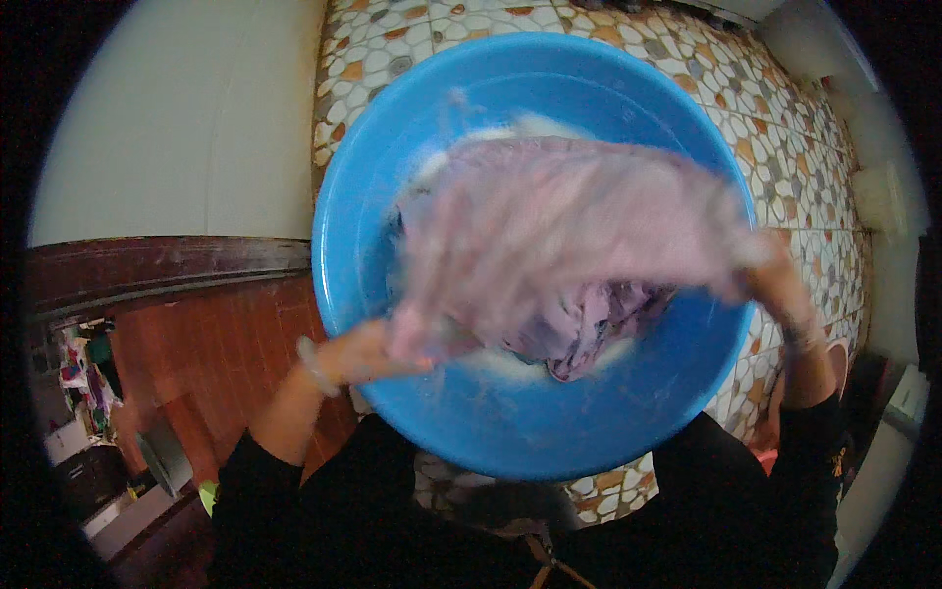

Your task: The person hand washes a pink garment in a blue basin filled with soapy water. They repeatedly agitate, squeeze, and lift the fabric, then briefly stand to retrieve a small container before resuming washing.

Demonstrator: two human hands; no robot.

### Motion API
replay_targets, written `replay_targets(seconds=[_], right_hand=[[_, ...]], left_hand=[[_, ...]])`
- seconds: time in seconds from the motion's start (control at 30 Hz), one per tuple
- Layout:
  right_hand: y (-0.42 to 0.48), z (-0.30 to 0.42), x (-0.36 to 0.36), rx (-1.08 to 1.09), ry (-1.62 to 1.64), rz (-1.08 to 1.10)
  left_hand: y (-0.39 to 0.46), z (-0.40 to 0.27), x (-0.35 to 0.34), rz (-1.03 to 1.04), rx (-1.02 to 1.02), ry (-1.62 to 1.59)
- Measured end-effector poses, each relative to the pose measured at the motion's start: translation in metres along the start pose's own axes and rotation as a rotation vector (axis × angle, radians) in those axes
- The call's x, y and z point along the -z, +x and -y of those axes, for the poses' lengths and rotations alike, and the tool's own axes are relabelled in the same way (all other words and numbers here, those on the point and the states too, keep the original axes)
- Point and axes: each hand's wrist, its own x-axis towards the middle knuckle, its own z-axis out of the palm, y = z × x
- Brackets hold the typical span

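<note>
A pink cloth, blurred by motion, is stretched between my two hands over a large round blue plastic basin. My left hand grips its lower left corner, at the basin's left side. At the right rim, my right hand holds the other end; its fingers are blurred and partly hidden by the cloth. Beneath the raised part lies more crumpled pinkish-purple fabric with dark patches. Whitish suds show around the fabric on the basin's bottom.
The basin stands on a pebble-patterned tile floor. A pale wall or panel rises at the left, above a dark wooden threshold. Reddish-brown flooring lies beyond it, with assorted household items at the far left.
</note>
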Motion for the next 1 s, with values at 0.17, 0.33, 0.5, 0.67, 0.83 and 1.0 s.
replay_targets(seconds=[0.17,0.33,0.5,0.67,0.83,1.0], right_hand=[[-0.015,0.001,-0.082,-0.168,-0.718,0.713],[0.014,-0.008,-0.080,-0.132,-0.278,0.316],[0.058,-0.040,-0.124,-0.229,0.170,-0.192],[0.080,-0.050,-0.146,-0.388,0.128,-0.070],[0.076,-0.052,-0.141,-0.448,0.491,0.008],[0.055,-0.045,-0.066,-0.167,0.711,-0.410]], left_hand=[[0.034,0.041,-0.037,0.256,0.136,0.777],[0.074,0.042,-0.017,-0.485,0.517,-0.222],[0.119,0.108,-0.001,-0.773,0.475,-0.602],[0.136,0.102,0.003,-0.642,0.521,-0.845],[0.068,0.013,0.016,-0.599,-0.243,-0.927],[0.011,-0.111,0.059,-0.264,-0.693,-1.005]])
